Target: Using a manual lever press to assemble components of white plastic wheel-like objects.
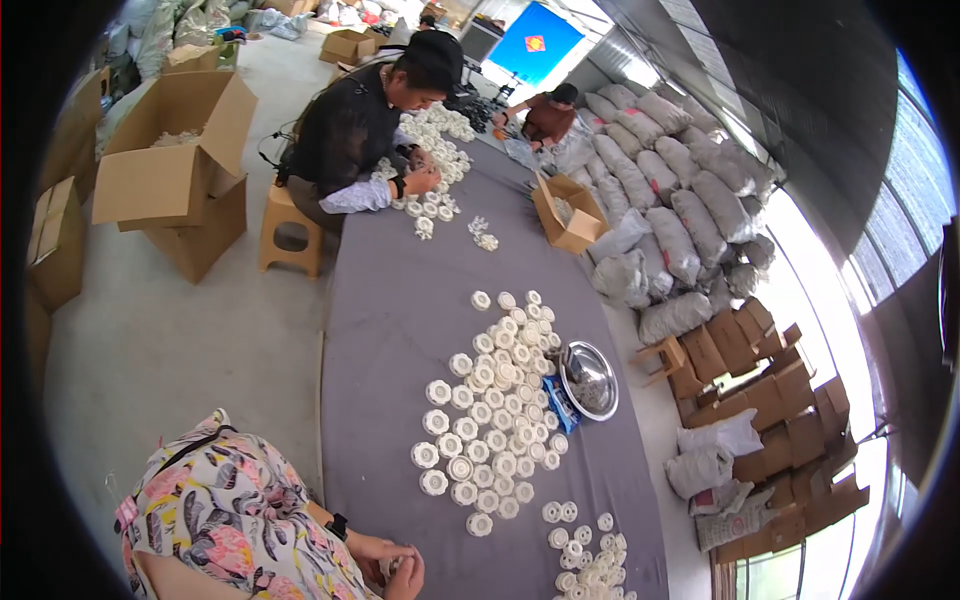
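Observation:
My left hand (pixel 372 547), with a dark watch on its wrist, and my right hand (pixel 407 580) meet at the near edge of the grey table (pixel 390 330). Between the fingers of both hands is a small white part (pixel 388 567), mostly hidden. My floral sleeve (pixel 230 510) fills the lower left. Just right of my hands lies a wide spread of white round ribbed parts (pixel 495 420). A smaller heap of the same parts (pixel 590 560) sits at the near right.
A round metal dish (pixel 588 380) and a small blue packet (pixel 560 402) lie right of the spread. Farther up the table a person in black (pixel 350 130) on a stool handles similar parts; another person (pixel 548 115) sits beyond. Open cardboard boxes (pixel 175 160) stand left; filled sacks (pixel 670 210) and flat cartons right.

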Action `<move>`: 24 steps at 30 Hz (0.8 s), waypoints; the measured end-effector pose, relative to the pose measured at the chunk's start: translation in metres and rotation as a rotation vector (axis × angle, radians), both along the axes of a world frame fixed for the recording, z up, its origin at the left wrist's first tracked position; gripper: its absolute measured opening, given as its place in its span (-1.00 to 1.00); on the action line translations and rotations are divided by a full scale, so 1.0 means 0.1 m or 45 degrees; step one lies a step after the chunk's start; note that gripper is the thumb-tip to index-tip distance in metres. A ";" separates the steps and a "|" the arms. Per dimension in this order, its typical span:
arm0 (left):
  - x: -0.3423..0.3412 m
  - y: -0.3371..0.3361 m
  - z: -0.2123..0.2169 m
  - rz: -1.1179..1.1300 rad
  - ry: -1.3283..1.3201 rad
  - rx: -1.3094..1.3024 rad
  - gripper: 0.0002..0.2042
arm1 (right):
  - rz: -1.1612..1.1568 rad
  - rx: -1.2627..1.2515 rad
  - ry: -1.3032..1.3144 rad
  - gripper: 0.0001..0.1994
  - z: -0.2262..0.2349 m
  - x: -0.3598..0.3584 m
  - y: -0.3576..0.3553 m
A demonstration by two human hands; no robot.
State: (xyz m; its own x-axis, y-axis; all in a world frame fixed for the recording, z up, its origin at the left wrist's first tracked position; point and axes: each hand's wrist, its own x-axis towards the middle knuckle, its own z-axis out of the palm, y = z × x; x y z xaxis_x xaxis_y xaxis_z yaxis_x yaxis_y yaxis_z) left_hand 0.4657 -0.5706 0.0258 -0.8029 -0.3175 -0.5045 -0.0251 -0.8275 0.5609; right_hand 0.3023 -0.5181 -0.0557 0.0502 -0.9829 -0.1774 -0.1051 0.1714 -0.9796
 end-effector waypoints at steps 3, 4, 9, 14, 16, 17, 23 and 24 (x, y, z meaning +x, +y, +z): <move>-0.01 0.20 0.13 -0.011 0.021 0.191 -0.48 | -0.101 -0.026 0.068 -0.42 0.15 0.03 0.34; 0.03 0.24 0.15 -0.054 0.004 0.118 -0.44 | -0.138 0.131 -0.017 -0.43 0.13 0.01 0.40; 0.07 0.38 0.26 -0.111 -0.089 -0.104 -0.45 | -0.240 0.070 -0.084 -0.64 1.25 0.36 0.49; -0.22 0.54 0.16 -0.174 0.019 -0.270 -0.56 | -0.312 0.023 -0.187 -0.63 0.88 0.04 0.80; -0.39 0.65 0.17 -0.259 -0.017 -0.321 -0.56 | -0.289 -0.215 0.011 -0.58 0.80 -0.06 1.00; -0.49 0.70 0.08 -0.284 -0.039 -0.394 -0.56 | -0.316 -0.313 0.162 -0.57 0.86 -0.14 1.12; -1.09 1.45 0.43 -0.992 -0.151 -0.385 -0.57 | -0.689 -0.008 -0.250 -0.50 0.98 -0.32 2.57; -1.12 1.61 0.50 -1.162 -0.174 -0.470 -0.58 | -0.780 -0.038 -0.173 -0.50 0.97 -0.27 2.77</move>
State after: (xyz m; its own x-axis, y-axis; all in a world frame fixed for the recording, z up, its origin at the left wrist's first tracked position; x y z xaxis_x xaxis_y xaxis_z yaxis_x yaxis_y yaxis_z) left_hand 0.3535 -0.4093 0.0761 -0.7601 0.2377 -0.6048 -0.6491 -0.2331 0.7241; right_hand 0.2748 -0.2406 0.0412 -0.5036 -0.8447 -0.1810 0.1292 0.1335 -0.9826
